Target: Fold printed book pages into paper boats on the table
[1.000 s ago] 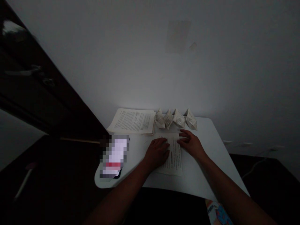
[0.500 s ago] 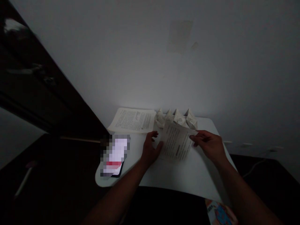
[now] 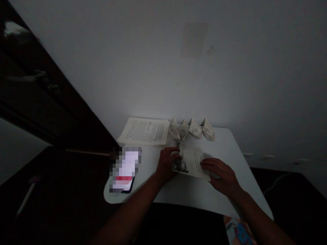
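A folded printed sheet (image 3: 192, 161) with text and a dark picture lies on the small white table (image 3: 194, 192). My left hand (image 3: 167, 164) pinches its left edge, fingers curled on the paper. Fingers stretched flat, my right hand (image 3: 221, 174) presses down on its right part. Several folded paper boats (image 3: 192, 129) stand in a row along the table's far edge, just beyond the sheet.
A stack of printed pages (image 3: 145, 131) lies at the table's far left. A lit phone (image 3: 125, 170) rests near the left edge. A dark wooden door or cabinet (image 3: 38, 98) stands to the left. The white wall (image 3: 178, 68) rises right behind the table.
The sheet lay flat under both hands, was lifted and turned over in the air, and now lies down again with its pictured side up. My right hand moved nearer and pressed onto it.
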`<move>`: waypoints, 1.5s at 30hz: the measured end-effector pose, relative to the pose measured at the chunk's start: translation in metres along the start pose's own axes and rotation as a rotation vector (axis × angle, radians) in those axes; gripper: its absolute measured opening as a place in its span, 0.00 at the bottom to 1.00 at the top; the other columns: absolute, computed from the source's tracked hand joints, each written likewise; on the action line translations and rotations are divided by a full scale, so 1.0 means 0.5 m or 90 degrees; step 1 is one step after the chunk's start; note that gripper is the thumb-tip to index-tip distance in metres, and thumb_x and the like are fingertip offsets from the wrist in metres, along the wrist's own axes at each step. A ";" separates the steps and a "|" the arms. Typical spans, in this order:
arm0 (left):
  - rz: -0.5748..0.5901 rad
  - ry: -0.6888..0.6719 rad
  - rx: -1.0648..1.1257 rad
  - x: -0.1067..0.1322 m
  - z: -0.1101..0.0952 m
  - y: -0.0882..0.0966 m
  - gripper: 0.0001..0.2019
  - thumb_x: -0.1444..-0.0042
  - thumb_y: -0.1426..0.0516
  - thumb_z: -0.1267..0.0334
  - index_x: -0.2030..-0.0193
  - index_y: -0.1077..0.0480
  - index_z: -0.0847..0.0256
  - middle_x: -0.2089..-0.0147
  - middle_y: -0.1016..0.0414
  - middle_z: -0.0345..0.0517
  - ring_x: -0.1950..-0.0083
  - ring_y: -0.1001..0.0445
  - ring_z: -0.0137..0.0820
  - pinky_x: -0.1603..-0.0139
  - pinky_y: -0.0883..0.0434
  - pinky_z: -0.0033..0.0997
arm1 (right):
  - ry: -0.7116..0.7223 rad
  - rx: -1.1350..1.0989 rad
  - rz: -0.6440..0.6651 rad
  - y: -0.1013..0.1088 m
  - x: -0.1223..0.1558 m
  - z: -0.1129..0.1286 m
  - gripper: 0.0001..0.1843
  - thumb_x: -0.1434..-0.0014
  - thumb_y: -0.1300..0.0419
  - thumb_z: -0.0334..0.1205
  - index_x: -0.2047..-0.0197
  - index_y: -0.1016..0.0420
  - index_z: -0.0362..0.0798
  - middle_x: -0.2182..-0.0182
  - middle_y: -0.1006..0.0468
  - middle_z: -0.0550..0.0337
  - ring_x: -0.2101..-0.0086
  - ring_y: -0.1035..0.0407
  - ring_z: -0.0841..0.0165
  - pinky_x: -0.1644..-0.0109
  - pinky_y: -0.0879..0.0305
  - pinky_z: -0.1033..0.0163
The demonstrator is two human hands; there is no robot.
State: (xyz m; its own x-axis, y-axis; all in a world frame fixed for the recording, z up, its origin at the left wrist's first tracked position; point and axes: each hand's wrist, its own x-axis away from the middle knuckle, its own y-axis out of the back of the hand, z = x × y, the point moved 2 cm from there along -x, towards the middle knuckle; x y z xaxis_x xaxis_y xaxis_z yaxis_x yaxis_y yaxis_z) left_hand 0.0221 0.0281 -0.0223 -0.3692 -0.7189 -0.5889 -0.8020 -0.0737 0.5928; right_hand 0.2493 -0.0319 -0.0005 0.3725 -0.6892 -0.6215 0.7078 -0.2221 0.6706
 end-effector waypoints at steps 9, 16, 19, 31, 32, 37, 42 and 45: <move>0.124 -0.075 -0.008 0.001 0.003 -0.021 0.10 0.56 0.42 0.68 0.63 0.30 0.59 0.58 0.25 0.45 0.54 0.30 0.34 0.50 0.38 0.39 | -0.006 0.080 0.112 -0.019 0.034 -0.058 0.16 0.48 0.43 0.32 0.55 0.28 0.52 0.56 0.23 0.54 0.54 0.31 0.61 0.51 0.35 0.51; 0.171 -0.010 -0.068 -0.003 0.002 -0.021 0.12 0.61 0.42 0.70 0.65 0.29 0.60 0.60 0.25 0.45 0.55 0.31 0.36 0.53 0.40 0.39 | -0.019 0.085 0.109 -0.023 0.047 -0.071 0.14 0.46 0.41 0.39 0.55 0.28 0.52 0.57 0.23 0.54 0.55 0.31 0.60 0.51 0.36 0.50; 0.173 0.009 -0.094 -0.002 0.004 -0.020 0.10 0.59 0.41 0.68 0.66 0.29 0.59 0.60 0.26 0.45 0.55 0.33 0.37 0.53 0.40 0.39 | -0.040 0.084 0.100 -0.023 0.044 -0.071 0.12 0.45 0.41 0.39 0.56 0.27 0.53 0.58 0.22 0.55 0.56 0.30 0.61 0.52 0.36 0.51; 0.208 0.081 -0.221 -0.006 -0.005 -0.012 0.08 0.46 0.46 0.60 0.68 0.30 0.62 0.62 0.32 0.47 0.57 0.36 0.36 0.54 0.40 0.38 | -0.241 0.086 0.047 -0.028 0.032 -0.078 0.12 0.43 0.44 0.48 0.67 0.26 0.49 0.70 0.25 0.56 0.65 0.31 0.64 0.58 0.36 0.58; 0.205 0.083 -0.230 -0.006 -0.006 -0.012 0.08 0.45 0.46 0.60 0.68 0.31 0.62 0.62 0.32 0.47 0.57 0.36 0.36 0.54 0.40 0.38 | -0.261 0.082 0.047 -0.027 0.029 -0.077 0.13 0.42 0.45 0.49 0.69 0.27 0.49 0.72 0.25 0.57 0.67 0.31 0.65 0.59 0.36 0.59; 0.180 0.114 -0.273 -0.007 -0.006 -0.012 0.11 0.42 0.49 0.58 0.70 0.32 0.62 0.64 0.33 0.47 0.57 0.37 0.36 0.54 0.41 0.39 | -0.340 0.039 0.046 -0.031 0.013 -0.076 0.15 0.41 0.47 0.49 0.73 0.31 0.49 0.76 0.28 0.60 0.73 0.33 0.68 0.65 0.36 0.63; 0.158 0.141 -0.311 -0.007 -0.004 -0.015 0.12 0.40 0.51 0.60 0.69 0.31 0.61 0.62 0.33 0.48 0.57 0.37 0.36 0.55 0.41 0.39 | -0.432 0.006 0.002 -0.048 0.011 -0.087 0.15 0.44 0.45 0.51 0.69 0.28 0.48 0.74 0.24 0.59 0.73 0.29 0.67 0.66 0.34 0.64; 0.149 0.147 -0.334 -0.007 -0.003 -0.017 0.13 0.40 0.52 0.61 0.69 0.31 0.61 0.62 0.33 0.48 0.58 0.37 0.36 0.55 0.41 0.40 | -0.459 0.023 -0.016 -0.057 0.009 -0.092 0.16 0.45 0.45 0.51 0.67 0.27 0.47 0.74 0.23 0.58 0.73 0.28 0.67 0.67 0.34 0.63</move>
State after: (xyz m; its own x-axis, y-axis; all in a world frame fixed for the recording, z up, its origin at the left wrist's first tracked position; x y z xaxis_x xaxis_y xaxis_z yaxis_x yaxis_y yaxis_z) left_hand 0.0311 0.0301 -0.0244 -0.3495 -0.8838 -0.3109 -0.3522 -0.1835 0.9177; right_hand 0.2584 0.0029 -0.0409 -0.1406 -0.9645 -0.2234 0.6855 -0.2577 0.6809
